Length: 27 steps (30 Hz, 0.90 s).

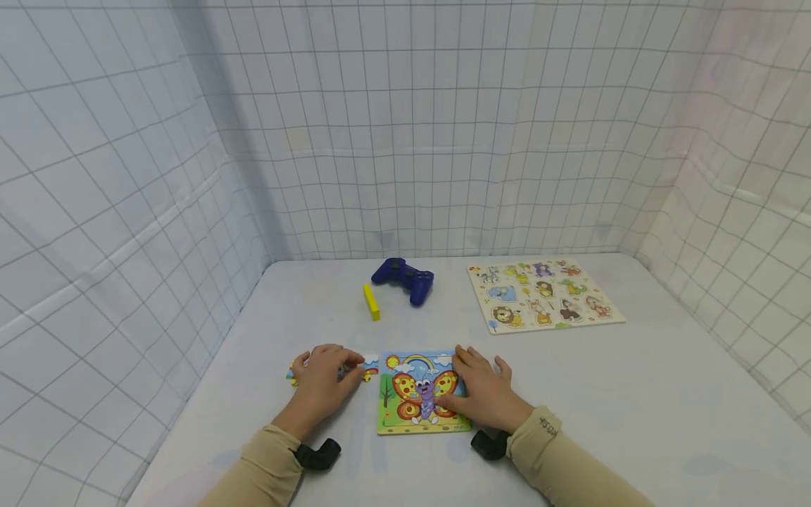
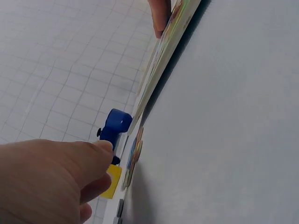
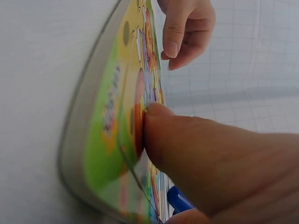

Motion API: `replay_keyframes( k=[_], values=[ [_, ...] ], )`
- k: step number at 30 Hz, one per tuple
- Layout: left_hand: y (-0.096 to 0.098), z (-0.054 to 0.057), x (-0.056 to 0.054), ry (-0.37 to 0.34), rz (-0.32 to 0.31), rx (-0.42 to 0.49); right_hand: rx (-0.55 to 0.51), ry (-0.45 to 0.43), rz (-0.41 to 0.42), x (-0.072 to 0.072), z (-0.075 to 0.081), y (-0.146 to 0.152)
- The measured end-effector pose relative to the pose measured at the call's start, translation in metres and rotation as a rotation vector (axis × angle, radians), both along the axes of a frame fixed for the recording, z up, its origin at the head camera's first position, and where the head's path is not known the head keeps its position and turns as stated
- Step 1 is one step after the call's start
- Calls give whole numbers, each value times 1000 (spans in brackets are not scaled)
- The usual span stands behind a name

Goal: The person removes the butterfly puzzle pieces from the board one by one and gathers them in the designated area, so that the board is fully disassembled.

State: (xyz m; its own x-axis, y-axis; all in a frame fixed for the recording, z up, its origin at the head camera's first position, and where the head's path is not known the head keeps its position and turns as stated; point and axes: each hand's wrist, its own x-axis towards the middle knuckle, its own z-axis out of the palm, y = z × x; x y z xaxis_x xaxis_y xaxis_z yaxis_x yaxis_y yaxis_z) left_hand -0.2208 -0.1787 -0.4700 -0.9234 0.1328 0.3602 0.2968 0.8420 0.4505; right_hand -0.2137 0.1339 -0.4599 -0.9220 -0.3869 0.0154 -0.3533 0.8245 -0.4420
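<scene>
A square butterfly jigsaw board [image 1: 395, 415] lies flat on the white table in the head view. My right hand [image 1: 486, 396] rests on its right side, the thumb on the picture and the other fingers near the upper right corner. In the right wrist view that thumb [image 3: 187, 140] presses on the printed face. Left of the board, my left hand [image 1: 323, 384] is held low over loose puzzle pieces [image 1: 370, 367], fingers bent and thumb apart from them. Part of the pieces is hidden beneath it. Nothing shows between the left fingers.
Behind the board lie a yellow block [image 1: 371, 303] and a dark blue game controller [image 1: 404, 279]. A flat animal puzzle board [image 1: 545, 296] is at the back right. White gridded walls [image 1: 431, 141] enclose the table at the back and both sides.
</scene>
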Motion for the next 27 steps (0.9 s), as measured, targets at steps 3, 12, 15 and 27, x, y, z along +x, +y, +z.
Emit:
replay_keyframes(
  k=[3, 12, 15, 27],
  values=[
    [7, 0, 1, 50, -74, 35, 1, 7, 1, 0, -1, 1],
    [30, 0, 9, -102, -246, 42, 11, 15, 10, -2, -1, 2],
    [32, -1, 10, -107, -228, 17, 8, 23, 15, -2, -1, 2],
    [30, 0, 10, -133, -226, 14, -95, 53, 367, 12, -1, -17]
  ],
)
